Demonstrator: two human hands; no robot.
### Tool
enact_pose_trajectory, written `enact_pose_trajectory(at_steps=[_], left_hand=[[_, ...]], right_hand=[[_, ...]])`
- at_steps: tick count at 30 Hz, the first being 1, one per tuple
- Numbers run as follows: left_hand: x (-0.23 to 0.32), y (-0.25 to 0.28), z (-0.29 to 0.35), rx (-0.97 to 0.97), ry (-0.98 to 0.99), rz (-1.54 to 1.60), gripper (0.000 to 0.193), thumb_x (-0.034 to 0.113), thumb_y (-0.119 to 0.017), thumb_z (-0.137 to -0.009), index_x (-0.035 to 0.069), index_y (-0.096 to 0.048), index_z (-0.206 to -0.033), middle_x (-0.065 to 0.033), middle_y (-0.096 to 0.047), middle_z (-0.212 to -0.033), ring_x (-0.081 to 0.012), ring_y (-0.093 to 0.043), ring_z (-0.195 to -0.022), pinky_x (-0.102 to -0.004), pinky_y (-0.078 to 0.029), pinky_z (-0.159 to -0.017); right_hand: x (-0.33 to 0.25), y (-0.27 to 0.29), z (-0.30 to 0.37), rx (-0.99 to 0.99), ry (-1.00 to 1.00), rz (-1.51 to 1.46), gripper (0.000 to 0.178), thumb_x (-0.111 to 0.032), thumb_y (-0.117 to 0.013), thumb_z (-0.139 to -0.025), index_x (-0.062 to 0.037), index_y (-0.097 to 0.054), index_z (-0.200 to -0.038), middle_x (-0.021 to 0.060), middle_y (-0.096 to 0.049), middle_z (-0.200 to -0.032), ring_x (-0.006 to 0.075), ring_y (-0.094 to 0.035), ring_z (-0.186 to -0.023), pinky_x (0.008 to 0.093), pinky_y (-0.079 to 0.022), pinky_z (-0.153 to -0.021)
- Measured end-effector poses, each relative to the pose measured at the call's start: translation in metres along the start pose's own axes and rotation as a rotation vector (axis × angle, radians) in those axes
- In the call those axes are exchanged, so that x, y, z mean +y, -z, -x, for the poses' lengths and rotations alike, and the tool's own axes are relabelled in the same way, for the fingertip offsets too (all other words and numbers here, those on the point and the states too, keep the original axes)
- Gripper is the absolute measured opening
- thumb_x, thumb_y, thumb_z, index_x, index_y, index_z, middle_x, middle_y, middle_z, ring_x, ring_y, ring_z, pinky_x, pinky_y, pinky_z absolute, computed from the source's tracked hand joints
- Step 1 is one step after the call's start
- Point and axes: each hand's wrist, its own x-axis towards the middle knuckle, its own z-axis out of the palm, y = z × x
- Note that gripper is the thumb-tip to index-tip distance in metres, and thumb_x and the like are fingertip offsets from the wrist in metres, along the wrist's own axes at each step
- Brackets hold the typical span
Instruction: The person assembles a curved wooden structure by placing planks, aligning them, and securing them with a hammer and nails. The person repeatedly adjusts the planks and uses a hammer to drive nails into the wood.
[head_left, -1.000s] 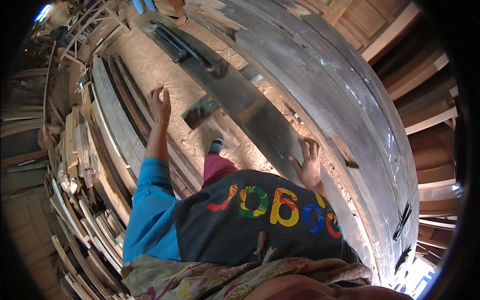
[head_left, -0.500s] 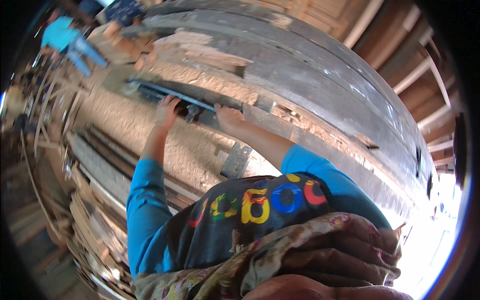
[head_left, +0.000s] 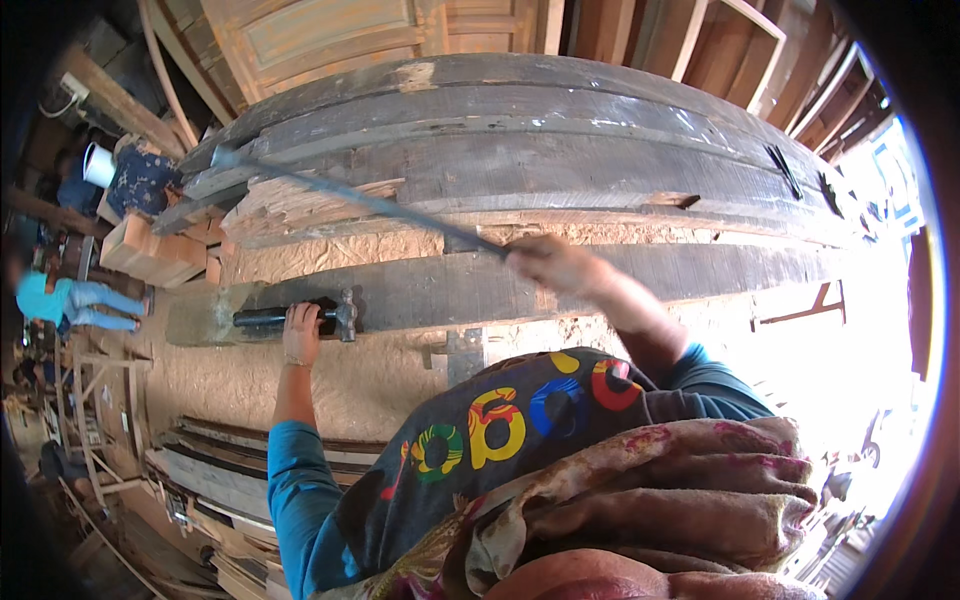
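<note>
My right hand [head_left: 555,265] is closed around the near end of a long, thin metal bar [head_left: 370,203]. The bar slants up to the left across a stack of weathered planks, and its far end is slightly flared; motion blurs both bar and hand. Further left, my left hand [head_left: 300,335] has its fingers over the black handle of a hammer [head_left: 347,315]. That hammer lies on a single long grey plank [head_left: 420,290], its head pointing right.
Thick grey planks [head_left: 600,150] are stacked beyond the single plank, one with a splintered end. Wooden blocks [head_left: 150,252] and a person [head_left: 85,302] are at the left. Door panels [head_left: 340,40] lean at the back. More boards [head_left: 225,475] lie near my left arm.
My right hand has lifted the bar off the plank and moved right, swinging its far end over the stack. My left hand has gone from beside the bar to the hammer's handle. The view has turned.
</note>
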Motion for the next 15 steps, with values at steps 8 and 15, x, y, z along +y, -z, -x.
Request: enact_pose_trajectory(at_steps=[8, 15], left_hand=[[0.04, 0.035, -0.038, 0.141, -0.143, -0.127, 0.029, 0.007, -0.066, -0.079, 0.007, -0.061, -0.108, -0.0099, -0.059, -0.109, -0.0339, -0.056, -0.101, -0.0485, -0.044, -0.09], [0.13, 0.029, -0.145, 0.333, -0.297, 0.054, 0.026, 0.011, -0.066, -0.081, 0.009, -0.064, -0.107, -0.0096, -0.06, -0.107, -0.0322, -0.057, -0.1, -0.0447, -0.046, -0.087]], right_hand=[[0.076, 0.145, -0.054, 0.822, 0.005, 0.699, 0.034, -0.036, -0.049, -0.095, -0.0121, -0.062, -0.115, 0.0206, -0.067, -0.089, 0.0396, -0.064, -0.087, 0.0482, -0.05, -0.078], [0.184, 0.183, -0.118, 0.907, -0.109, 0.964, 0.039, -0.015, -0.049, -0.089, -0.0122, -0.053, -0.128, 0.0146, -0.047, -0.135, 0.0344, -0.043, -0.127, 0.0446, -0.042, -0.099]])
